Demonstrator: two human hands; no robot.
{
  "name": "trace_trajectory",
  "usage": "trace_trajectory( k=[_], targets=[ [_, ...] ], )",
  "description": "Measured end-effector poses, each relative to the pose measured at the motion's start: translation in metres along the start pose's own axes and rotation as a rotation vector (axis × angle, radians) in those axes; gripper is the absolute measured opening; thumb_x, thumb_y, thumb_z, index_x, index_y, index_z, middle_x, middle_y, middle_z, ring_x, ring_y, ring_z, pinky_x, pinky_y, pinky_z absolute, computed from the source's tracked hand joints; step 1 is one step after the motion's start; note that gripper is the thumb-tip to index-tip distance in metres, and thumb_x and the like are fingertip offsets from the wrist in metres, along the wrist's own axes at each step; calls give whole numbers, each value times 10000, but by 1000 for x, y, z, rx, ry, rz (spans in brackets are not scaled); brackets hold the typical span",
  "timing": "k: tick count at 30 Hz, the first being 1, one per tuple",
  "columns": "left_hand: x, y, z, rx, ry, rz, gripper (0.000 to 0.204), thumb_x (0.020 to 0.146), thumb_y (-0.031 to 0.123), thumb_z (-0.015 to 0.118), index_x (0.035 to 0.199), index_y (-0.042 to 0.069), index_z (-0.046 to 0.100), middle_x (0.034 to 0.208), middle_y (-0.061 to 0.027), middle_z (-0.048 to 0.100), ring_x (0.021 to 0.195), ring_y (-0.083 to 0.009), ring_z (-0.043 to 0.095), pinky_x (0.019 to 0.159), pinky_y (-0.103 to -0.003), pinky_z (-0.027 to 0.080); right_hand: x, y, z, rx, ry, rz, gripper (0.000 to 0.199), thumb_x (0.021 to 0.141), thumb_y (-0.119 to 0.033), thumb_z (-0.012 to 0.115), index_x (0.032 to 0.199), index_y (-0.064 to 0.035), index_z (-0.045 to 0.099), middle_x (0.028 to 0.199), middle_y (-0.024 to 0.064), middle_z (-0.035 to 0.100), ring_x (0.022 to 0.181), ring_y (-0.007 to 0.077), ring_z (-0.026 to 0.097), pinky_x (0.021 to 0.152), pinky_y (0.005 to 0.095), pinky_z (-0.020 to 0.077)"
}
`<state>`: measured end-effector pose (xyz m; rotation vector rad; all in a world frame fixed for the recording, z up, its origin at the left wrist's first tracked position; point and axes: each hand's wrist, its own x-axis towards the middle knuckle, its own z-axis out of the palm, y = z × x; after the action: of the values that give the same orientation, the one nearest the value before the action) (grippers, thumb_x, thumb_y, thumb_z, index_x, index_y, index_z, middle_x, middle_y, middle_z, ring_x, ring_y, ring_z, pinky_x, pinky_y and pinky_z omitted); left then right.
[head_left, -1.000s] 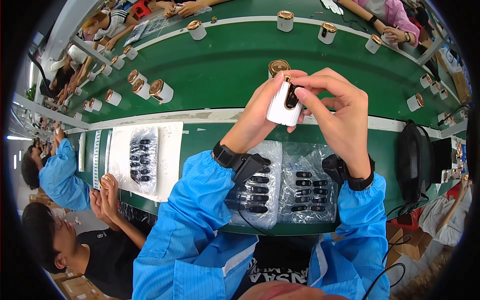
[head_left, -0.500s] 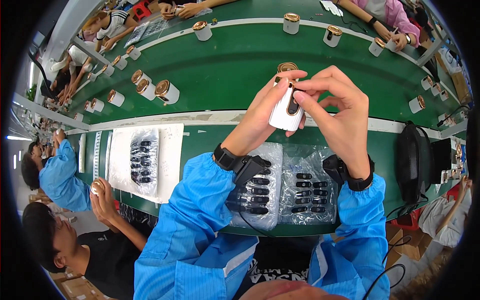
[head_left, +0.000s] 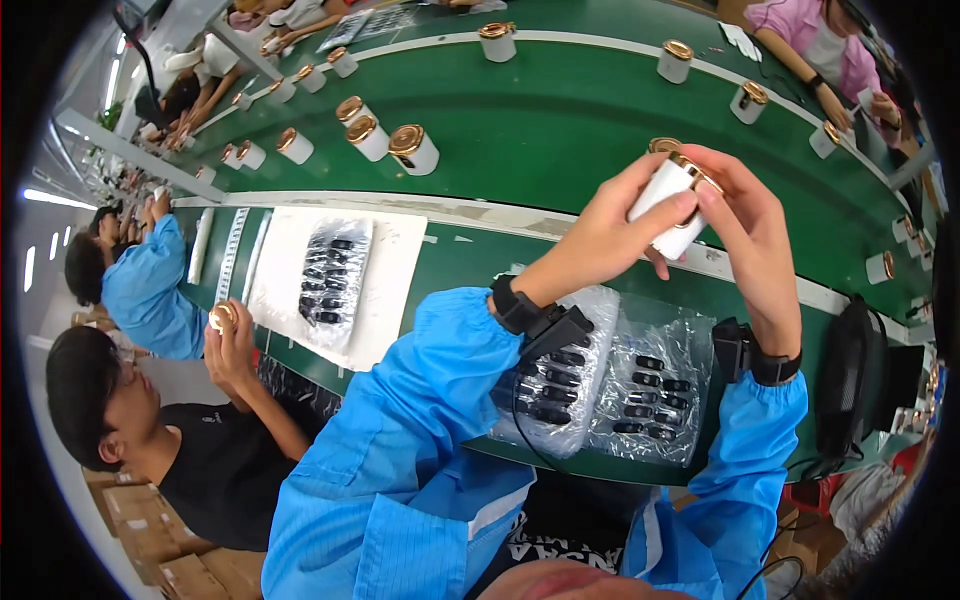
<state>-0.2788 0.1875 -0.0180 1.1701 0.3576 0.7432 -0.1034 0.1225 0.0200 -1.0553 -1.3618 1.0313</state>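
Note:
I hold a white cylinder with a copper-gold top (head_left: 655, 190) tilted above the edge of the green belt. My left hand (head_left: 612, 222) is closed round its lower left side, with the thumb across the front. The fingers of my right hand (head_left: 748, 208) curl behind the top, and that thumb presses on the gold-trimmed front. Most of the front is hidden by my thumbs. Just beyond it, the gold top of another cylinder (head_left: 664, 145) shows. Below my hands lie clear plastic bags with black oval parts, one bag on the left (head_left: 588, 335) and one on the right (head_left: 690, 335).
More white cylinders (head_left: 414, 152) stand along the belt (head_left: 560, 120). A bag of black parts (head_left: 336, 285) lies on a white board (head_left: 395, 260) to the left. A black mesh bag (head_left: 850, 390) sits at the right. Co-workers (head_left: 200, 470) are at the left and across the belt.
My view has swung, so the scene sits differently. The cylinder is turned in my hands, and its black oval front panel, which faced me before, is now mostly covered. My left thumb has come across the front.

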Motion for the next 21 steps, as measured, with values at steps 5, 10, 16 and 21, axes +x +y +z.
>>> trace_trajectory(
  k=[5,10,16,21],
  targets=[
    [-3,3,-4,134,-15,83,609,1076,268,631,1565,16,372,1093,-98,669,783,-153,698,529,-284,585,1,0,1,-114,53,-29,359,1085,-184,598,1378,20,634,1223,73,708,1111,134,640,989,299,495],
    [-2,1,-5,168,-63,104,657,1069,250,638,1600,8,336,1135,-103,655,781,-134,676,523,-278,573,4,1,-6,-92,32,-23,356,1067,-185,647,1348,33,645,1196,77,713,1079,135,657,968,305,517],
    [-6,0,-7,278,-132,75,768,1059,233,658,1664,24,233,1184,-111,641,800,-133,662,570,-275,564,-1,-6,-27,-216,-77,2,363,1068,-176,629,1382,4,627,1210,51,706,1094,126,635,978,303,492],
    [-7,-22,4,359,-165,61,835,1053,270,677,1677,8,188,1205,-124,640,854,-168,677,676,-300,574,-13,-16,-56,-383,-239,34,428,1025,-158,683,1427,-31,607,1207,47,697,1087,131,639,945,305,512]
  ],
)
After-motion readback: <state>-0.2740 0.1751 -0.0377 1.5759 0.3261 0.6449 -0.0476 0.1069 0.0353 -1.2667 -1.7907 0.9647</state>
